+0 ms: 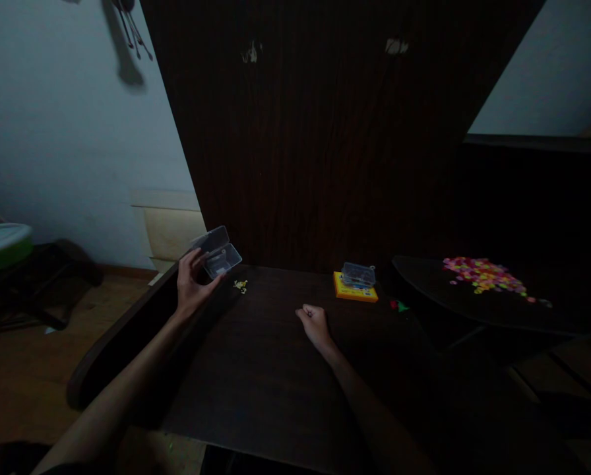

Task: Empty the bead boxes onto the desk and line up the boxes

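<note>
My left hand [192,285] grips a small clear plastic box [222,260], its hinged lid raised, above the dark wooden surface at left. The box is tilted toward me. Just right of it lies a little heap of small yellowish pieces [241,286]. My right hand [314,320] is closed in a fist near the middle of the surface; whatever it may hold is hidden by the fingers. Beyond that fist, to the right, a second clear plastic box [358,274] rests on a flat yellow box [355,290]. Its contents are too dim to name.
A dark upright panel [295,165] closes off the back. On a raised dark shelf [424,280] at right lies a pile of pink, orange and yellow pieces [488,274]. Red and green bits [400,305] sit beside the yellow box. A raised edge [112,343] borders the left side.
</note>
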The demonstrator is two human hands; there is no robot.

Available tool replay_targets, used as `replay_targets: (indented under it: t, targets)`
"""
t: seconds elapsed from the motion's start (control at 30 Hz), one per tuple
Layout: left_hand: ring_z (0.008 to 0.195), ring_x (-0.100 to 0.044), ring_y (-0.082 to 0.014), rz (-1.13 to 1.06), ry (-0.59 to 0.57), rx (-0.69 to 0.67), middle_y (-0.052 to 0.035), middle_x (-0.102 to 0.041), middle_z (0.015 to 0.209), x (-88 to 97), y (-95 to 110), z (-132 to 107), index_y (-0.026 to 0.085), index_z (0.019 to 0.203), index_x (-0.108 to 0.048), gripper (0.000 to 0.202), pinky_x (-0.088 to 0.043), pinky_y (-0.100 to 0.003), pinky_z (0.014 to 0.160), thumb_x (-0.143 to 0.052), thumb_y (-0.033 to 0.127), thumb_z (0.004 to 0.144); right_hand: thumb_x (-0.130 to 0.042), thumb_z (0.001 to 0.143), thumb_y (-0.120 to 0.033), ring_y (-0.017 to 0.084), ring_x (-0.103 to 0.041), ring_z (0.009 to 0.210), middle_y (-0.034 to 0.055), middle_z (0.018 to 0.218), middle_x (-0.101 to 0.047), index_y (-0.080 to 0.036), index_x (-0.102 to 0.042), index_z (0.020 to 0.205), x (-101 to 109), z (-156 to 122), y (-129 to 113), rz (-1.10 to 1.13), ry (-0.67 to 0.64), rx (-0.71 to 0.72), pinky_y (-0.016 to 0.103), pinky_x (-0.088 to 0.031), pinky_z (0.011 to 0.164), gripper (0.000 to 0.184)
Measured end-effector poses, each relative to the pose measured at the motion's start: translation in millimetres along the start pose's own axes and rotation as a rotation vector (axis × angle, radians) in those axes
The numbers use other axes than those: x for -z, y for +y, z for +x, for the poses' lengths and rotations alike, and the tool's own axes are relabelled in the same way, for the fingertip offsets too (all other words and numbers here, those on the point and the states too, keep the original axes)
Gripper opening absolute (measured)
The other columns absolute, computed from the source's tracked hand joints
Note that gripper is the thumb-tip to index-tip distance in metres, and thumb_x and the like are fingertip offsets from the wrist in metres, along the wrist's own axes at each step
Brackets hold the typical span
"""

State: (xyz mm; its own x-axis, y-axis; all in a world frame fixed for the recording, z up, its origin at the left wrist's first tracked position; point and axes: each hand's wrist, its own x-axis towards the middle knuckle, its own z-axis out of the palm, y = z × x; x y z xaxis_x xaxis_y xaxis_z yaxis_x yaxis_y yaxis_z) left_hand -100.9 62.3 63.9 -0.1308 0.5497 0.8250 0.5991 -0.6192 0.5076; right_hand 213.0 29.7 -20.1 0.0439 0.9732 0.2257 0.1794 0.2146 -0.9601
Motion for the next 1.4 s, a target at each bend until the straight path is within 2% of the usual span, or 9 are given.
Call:
replay_targets:
  t: [0.1,0.23,0.37,0.57,0.77,1.0,1.1,1.23,1.4]
  targets:
    - [0.117,-0.062,-0.0273,-0.083,-0.132,0.124,-0.0113,-0.051,0.133,-15.7,-15.6,-6.8,0.022,0.128,-0.050,0.067,-0.053,-0.047,0.101,-0.079,0.045,0.072,-0.050,0.069,-0.040,0.010,-0.023,0.051,-0.0069,0.050,-0.022,-0.024,-0.025,0.048,-0.2,0.1,-0.7,0.000,-0.003,-0.004,0.024,-0.018,0.049,0.036]
    - [0.116,-0.062,-0.0274,-0.079,-0.266,0.141,-0.0101,-0.055,0.125,-35.4,-35.2,-4.4,0.020,0.116,-0.059,0.058,-0.054,-0.047,0.099,-0.079,0.048,0.069,-0.050,0.069,-0.041,0.010,-0.024,0.051,-0.0069,0.050,-0.022,-0.024,-0.025,0.048,-0.5,-0.1,-2.1,0.003,-0.003,-0.003,0.024,-0.018,0.049,0.037]
    - [0.114,-0.062,-0.0284,0.002,-0.421,0.146,-0.0113,-0.057,0.125,-50.0,-44.1,3.6,0.018,0.116,-0.060,0.057,-0.055,-0.049,0.095,-0.077,0.048,0.071,-0.049,0.069,-0.042,0.009,-0.022,0.051,-0.0069,0.050,-0.020,-0.024,-0.024,0.048,-1.0,-0.5,-4.0,0.003,-0.002,-0.008,0.024,-0.017,0.048,0.037]
    - [0.116,-0.060,-0.0296,0.107,-0.646,0.092,-0.0116,-0.060,0.125,-63.1,-54.9,20.5,0.018,0.112,-0.063,0.054,-0.051,-0.047,0.099,-0.074,0.051,0.070,-0.048,0.069,-0.044,0.009,-0.022,0.050,-0.0070,0.050,-0.019,-0.025,-0.023,0.049,-1.0,-0.6,-6.3,-0.001,-0.014,-0.011,0.025,-0.018,0.048,0.037]
    - [0.118,-0.060,-0.0352,0.262,-0.874,0.135,-0.0168,-0.058,0.135,-66.7,-64.8,36.6,0.015,0.101,-0.071,0.048,-0.047,-0.048,0.102,-0.071,0.053,0.071,-0.049,0.069,-0.043,0.010,-0.022,0.051,-0.0067,0.050,-0.021,-0.024,-0.025,0.049,-2.0,-0.2,-4.6,-0.001,-0.016,-0.015,0.025,-0.019,0.048,0.036]
    - [0.104,-0.066,-0.0349,0.296,-0.873,0.139,-0.0164,-0.071,0.113,-70.8,-82.6,34.6,0.015,0.114,-0.069,0.059,-0.052,-0.047,0.093,-0.073,0.049,0.066,-0.050,0.071,-0.042,0.010,-0.023,0.051,-0.0064,0.051,-0.020,-0.024,-0.022,0.051,-2.0,-0.8,-3.2,-0.005,-0.019,-0.004,0.024,-0.020,0.047,0.039]
    - [0.101,-0.066,-0.0348,0.322,-0.848,0.129,-0.0139,-0.073,0.106,-70.6,-91.4,34.2,0.019,0.104,-0.072,0.055,-0.052,-0.048,0.091,-0.075,0.053,0.062,-0.051,0.072,-0.041,0.010,-0.023,0.051,-0.0063,0.051,-0.021,-0.024,-0.022,0.051,-1.6,-1.0,-2.8,-0.008,-0.024,-0.003,0.025,-0.020,0.047,0.039]
    - [0.095,-0.066,-0.0338,0.348,-0.826,0.112,-0.0099,-0.074,0.089,-67.1,-100.1,36.7,0.022,0.081,-0.074,0.040,-0.052,-0.049,0.090,-0.078,0.054,0.057,-0.052,0.072,-0.041,0.010,-0.023,0.052,-0.0063,0.051,-0.021,-0.024,-0.023,0.050,-1.7,-0.4,-1.6,-0.011,-0.033,-0.009,0.025,-0.019,0.047,0.040]
    - [0.100,-0.064,-0.0372,0.353,-0.781,0.085,-0.0122,-0.073,0.097,-62.3,-102.1,39.4,0.023,0.066,-0.071,0.030,-0.043,-0.056,0.099,-0.079,0.050,0.056,-0.051,0.072,-0.043,0.010,-0.023,0.051,-0.0064,0.051,-0.021,-0.024,-0.024,0.051,-1.4,0.0,-1.5,-0.014,-0.044,-0.020,0.025,-0.020,0.047,0.040]
